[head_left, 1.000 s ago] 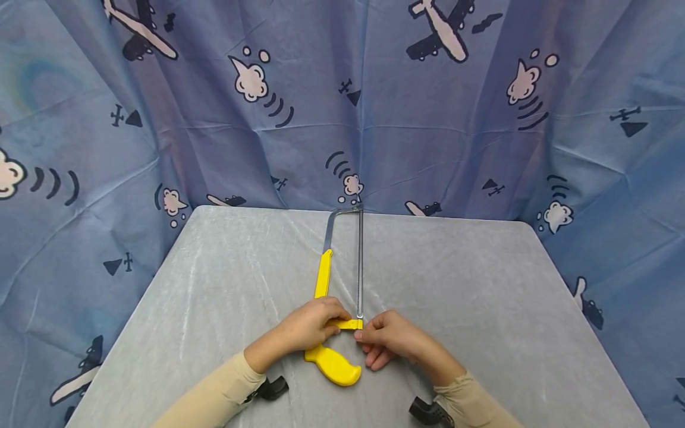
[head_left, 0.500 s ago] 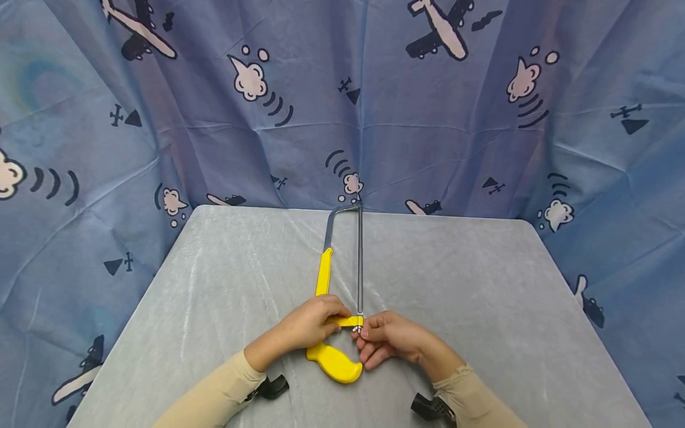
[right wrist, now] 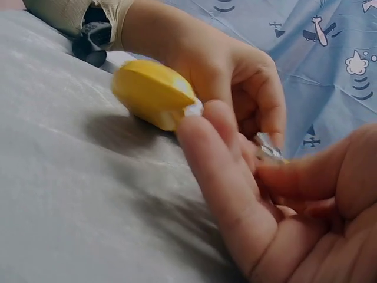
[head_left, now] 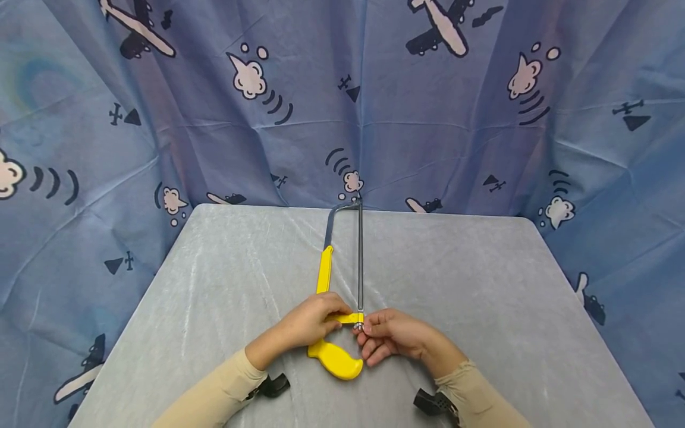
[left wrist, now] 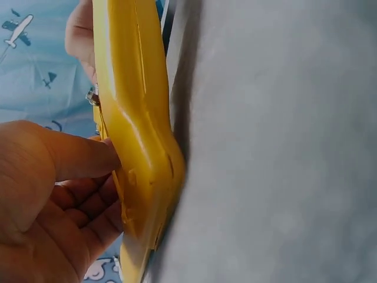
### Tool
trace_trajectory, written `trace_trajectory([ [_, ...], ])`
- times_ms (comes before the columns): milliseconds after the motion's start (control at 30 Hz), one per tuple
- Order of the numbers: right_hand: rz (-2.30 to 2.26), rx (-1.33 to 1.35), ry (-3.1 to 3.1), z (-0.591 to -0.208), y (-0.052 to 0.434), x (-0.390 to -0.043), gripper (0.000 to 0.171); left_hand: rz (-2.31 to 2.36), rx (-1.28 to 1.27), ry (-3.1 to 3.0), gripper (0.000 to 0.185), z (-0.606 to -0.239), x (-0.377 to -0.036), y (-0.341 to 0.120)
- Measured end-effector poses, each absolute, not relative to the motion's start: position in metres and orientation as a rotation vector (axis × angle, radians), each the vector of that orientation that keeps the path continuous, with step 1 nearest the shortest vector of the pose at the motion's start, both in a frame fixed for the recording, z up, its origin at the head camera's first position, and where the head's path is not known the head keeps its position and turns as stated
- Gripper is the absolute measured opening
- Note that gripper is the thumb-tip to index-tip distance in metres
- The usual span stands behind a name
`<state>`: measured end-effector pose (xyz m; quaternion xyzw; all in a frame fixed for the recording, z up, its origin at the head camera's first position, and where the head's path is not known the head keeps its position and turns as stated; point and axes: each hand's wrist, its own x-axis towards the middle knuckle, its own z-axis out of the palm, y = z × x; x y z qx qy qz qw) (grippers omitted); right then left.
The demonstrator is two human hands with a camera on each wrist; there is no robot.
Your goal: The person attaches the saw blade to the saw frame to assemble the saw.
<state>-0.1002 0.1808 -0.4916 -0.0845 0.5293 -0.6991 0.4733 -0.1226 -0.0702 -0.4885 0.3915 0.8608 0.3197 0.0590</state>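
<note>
Yellow-handled hacksaw [head_left: 334, 356] lies flat on the grey tabletop [head_left: 481, 297], blade [head_left: 360, 255] pointing away from the person. Left hand [head_left: 310, 324] grips the yellow frame just above the handle, fingers curled over it. Right hand [head_left: 393, 336] pinches the small metal nut [head_left: 358, 326] at the blade's near end between thumb and fingertips. Blue aeroplane-print cloth [head_left: 160, 119] hangs behind.

sleeves [head_left: 214, 395]: beige, long, snug cuffs | wrist cams [head_left: 430, 403]: blk, both wrists | hands bare
</note>
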Motion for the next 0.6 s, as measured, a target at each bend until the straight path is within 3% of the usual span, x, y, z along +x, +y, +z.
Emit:
trace_trajectory([
  [200,-1.683,-0.159,1.431,-0.491,0.174,-0.096,0.013,1.075,1.168,2.538,0.027,-0.488,-0.123,-0.066],
  [600,-1.482,-0.134,1.929,-0.465,0.183,-0.094,0.031,1.003,1.123,2.575,0.027,-0.488,-0.12,-0.067],
])
